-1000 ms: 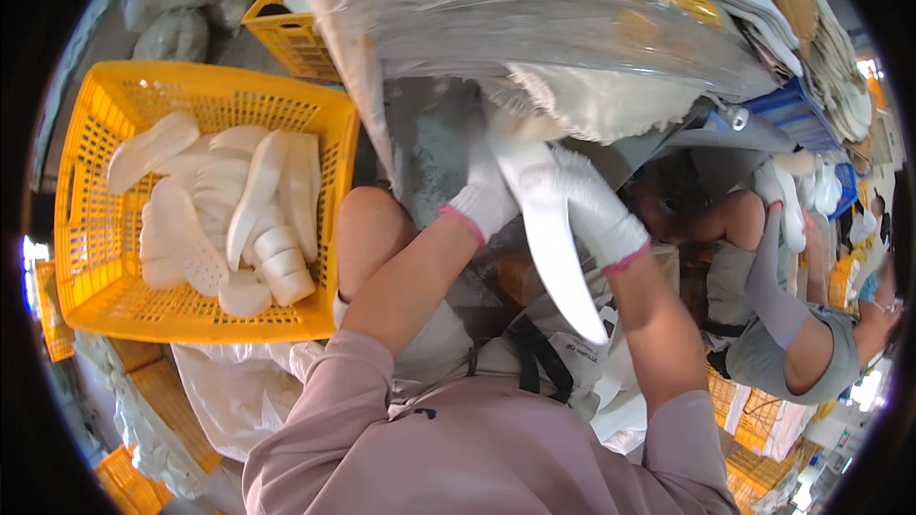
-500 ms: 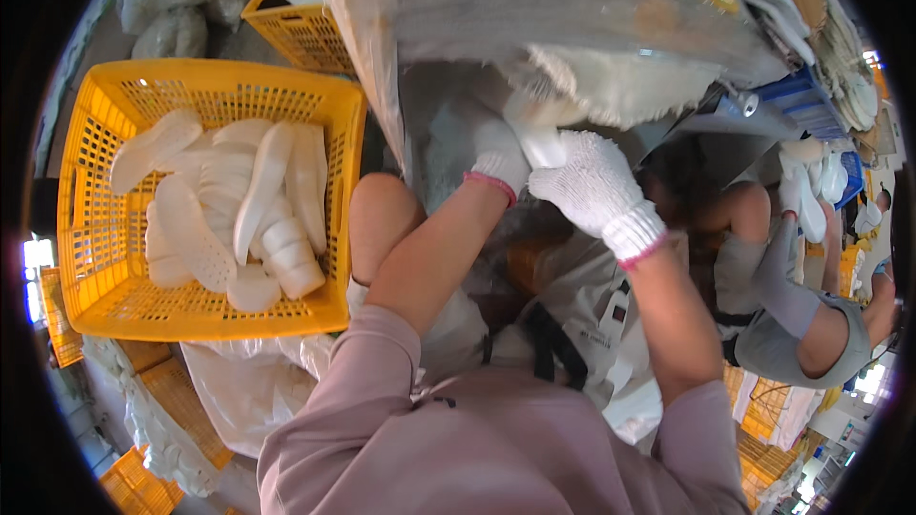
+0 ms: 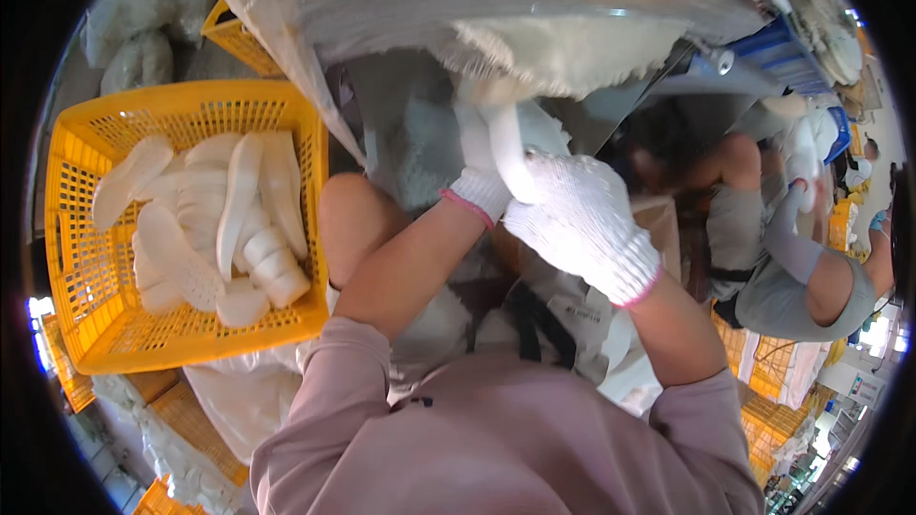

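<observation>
Reaching up toward the far side, both gloved hands meet at a white shoe sole (image 3: pixel 504 148) that stands almost upright just under a large clear plastic bag (image 3: pixel 458 0) full of pale soft material. The right hand (image 3: pixel 577 219) is closed around the lower part of the sole, with the fingers wrapped over its edge. The left hand (image 3: pixel 477 167) is behind it and partly hidden; it seems to press on the left side of the same sole, but I cannot tell if its fingers are closed or only resting there. The sole looks light and a little flexible, like foam or soft rubber, so I judge it bends easily when it is held at one end only. Its surface looks matte and the knit gloves should grip it well, so slipping is not a big risk. The best place to hold is probably the narrow middle, where the fingers can go around both edges. On the left, well apart from the hands, a yellow plastic basket (image 3: pixel 91 315) holds many similar white soles (image 3: pixel 229 219), piled loosely. On the right, another person (image 3: pixel 801 267) in grey clothes sits near stacked yellow crates (image 3: pixel 778 391).
</observation>
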Motion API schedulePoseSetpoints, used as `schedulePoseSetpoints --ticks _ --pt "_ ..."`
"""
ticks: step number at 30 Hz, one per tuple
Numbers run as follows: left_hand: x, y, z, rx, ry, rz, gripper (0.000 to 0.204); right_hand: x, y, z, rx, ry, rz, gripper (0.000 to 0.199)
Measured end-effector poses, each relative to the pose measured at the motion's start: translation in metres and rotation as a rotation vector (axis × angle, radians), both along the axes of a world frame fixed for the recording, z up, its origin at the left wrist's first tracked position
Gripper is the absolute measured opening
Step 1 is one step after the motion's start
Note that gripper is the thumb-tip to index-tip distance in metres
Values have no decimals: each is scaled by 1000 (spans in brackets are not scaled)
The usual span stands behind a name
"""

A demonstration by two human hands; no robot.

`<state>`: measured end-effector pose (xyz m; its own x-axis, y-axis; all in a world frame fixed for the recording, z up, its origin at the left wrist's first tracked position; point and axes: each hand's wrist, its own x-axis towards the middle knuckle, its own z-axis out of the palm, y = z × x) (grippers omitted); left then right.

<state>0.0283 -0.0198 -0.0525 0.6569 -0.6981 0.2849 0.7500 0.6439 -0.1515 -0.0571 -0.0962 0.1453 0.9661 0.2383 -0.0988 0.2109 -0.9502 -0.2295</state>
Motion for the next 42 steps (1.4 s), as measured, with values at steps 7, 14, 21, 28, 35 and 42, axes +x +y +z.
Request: schedulePoseSetpoints --ticks 7,14,21,28,35,42 --pt "-10 -8 -14 577 -146 181 92 -17 11 -3 -112 -75 52 49" --pt "-30 1 -5 697 -356 390 57 -48 16 -6 96 -232 32 35" --pt "-48 11 1 113 42 91 78 -70 22 17 78 92 -193 34" --pt "-38 7 38 618 159 364 71 -62 5 -7 210 -119 -173 27" --pt "-84 18 20 697 301 196 80 -185 -72 -73 1363 138 -913 41" --pt "-24 36 17 1172 -431 597 42 -111 -22 -63 1188 44 -771 50"
